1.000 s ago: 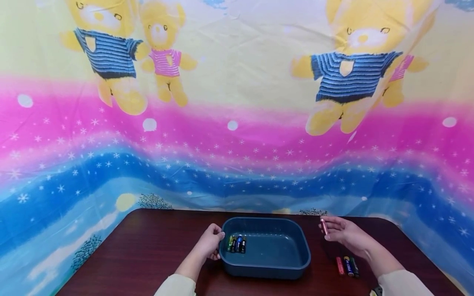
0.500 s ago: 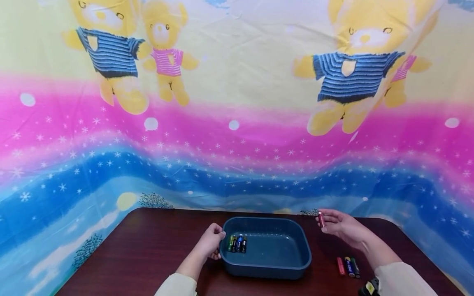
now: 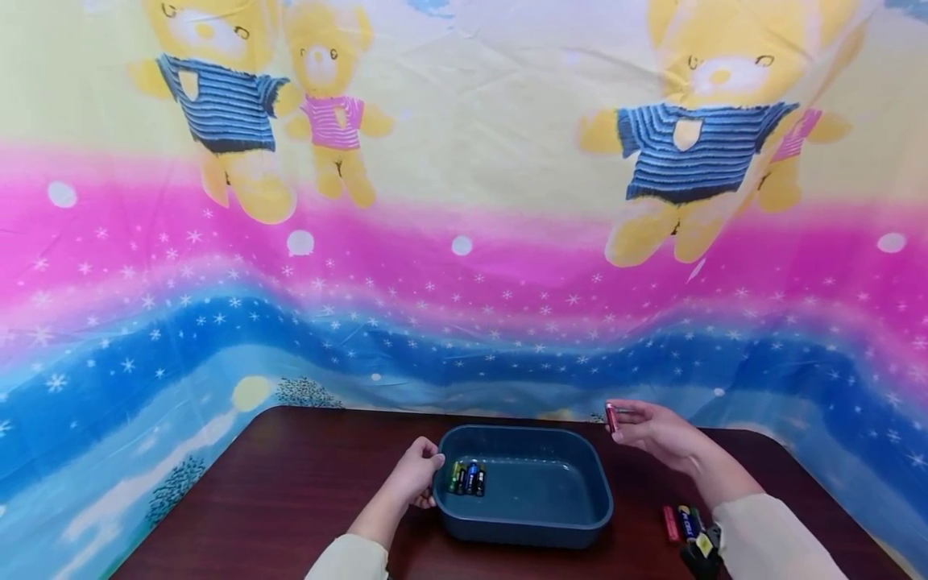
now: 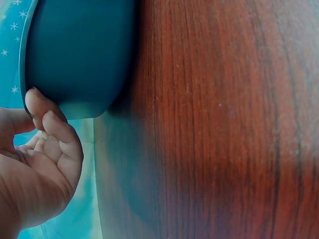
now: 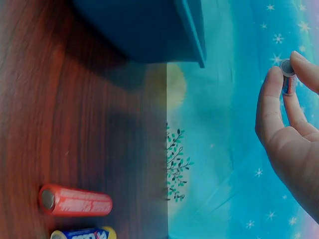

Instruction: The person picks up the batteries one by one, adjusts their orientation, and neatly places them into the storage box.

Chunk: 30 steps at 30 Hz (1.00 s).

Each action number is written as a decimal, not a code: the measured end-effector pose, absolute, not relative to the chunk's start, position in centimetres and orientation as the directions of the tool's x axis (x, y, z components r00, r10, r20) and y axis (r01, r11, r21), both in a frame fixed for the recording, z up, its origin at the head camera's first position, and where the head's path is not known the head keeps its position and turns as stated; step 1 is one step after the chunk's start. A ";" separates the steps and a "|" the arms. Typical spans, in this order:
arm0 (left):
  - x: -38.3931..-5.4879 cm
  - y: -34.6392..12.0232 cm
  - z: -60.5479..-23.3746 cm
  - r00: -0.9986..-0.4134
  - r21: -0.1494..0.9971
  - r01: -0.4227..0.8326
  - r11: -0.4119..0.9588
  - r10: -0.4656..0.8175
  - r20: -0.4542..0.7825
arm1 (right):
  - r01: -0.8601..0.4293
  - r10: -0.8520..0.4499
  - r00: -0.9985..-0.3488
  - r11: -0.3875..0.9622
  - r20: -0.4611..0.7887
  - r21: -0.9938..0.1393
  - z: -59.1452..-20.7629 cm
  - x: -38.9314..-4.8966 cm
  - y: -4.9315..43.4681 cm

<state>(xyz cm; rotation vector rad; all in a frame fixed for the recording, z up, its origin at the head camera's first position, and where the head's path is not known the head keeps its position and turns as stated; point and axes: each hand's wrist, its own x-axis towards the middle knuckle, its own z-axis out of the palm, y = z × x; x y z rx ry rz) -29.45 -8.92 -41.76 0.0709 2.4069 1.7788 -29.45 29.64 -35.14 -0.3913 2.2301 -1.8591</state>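
My left hand [image 3: 416, 474] pinches the left rim of a dark blue-green plastic tub [image 3: 525, 533], thumb inside and fingers outside. The left wrist view shows the same fingers [image 4: 65, 132] at the rim. Inside the tub, several batteries [image 3: 467, 478] lie side by side against its left end. My right hand [image 3: 656, 435] pinches a red battery [image 3: 612, 419] upright between thumb and fingertips, raised just beyond the tub's right rim. In the right wrist view, the flat end of this battery [image 5: 287, 68] faces the camera.
A red battery [image 3: 670, 524] and a blue one [image 3: 685, 524] lie on the dark wooden table [image 3: 290, 483] right of the tub, another partly hidden by a black wrist strap [image 3: 702, 549]. A printed curtain [image 3: 464, 322] hangs behind the table.
My right hand has moved left and up, carrying the red battery toward the tub. The left hand keeps its hold on the rim.
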 end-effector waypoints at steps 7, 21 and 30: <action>-29.5 -8.9 -41.8 -0.989 0.954 -0.054 0.295 0.119 -0.093 | -0.052 -0.367 -0.930 0.156 -0.009 -0.986 -34.4 -30.2 28.8; -29.3 -8.9 -41.7 -0.989 0.955 -0.054 0.293 0.115 -0.091 | -0.036 -0.394 -0.918 0.192 -0.043 -0.981 -33.0 -31.4 26.8; -29.4 -8.9 -41.9 -0.988 0.956 -0.049 0.288 0.125 -0.088 | -0.020 -0.411 -0.910 0.172 -0.053 -0.985 -33.2 -32.1 26.2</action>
